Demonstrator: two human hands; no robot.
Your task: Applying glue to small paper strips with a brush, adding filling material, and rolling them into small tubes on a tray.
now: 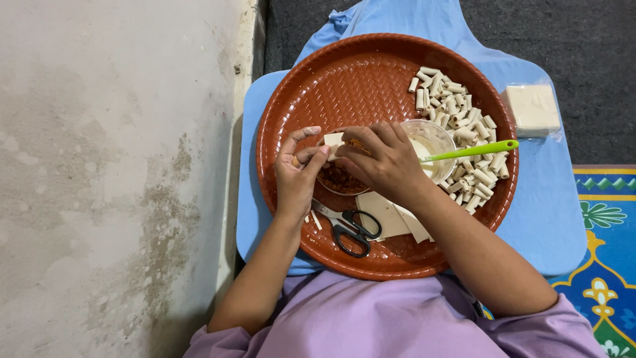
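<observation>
Wrapper: we pinch a small pale square pastry sheet (333, 140), thin, soft, easily torn.
Hands: left hand (296, 174) and right hand (384, 159) both close on its edges.

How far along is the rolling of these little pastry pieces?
Done: a pile of small pale rolls on the round brown tray. In hand: left hand and right hand fold one pale wrapper piece. Left: flat wrapper sheets and brown filling.

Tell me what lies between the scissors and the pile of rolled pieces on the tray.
In the head view, flat pale wrapper sheets lie between the scissors and the rolled pieces, partly under the right forearm.
</observation>
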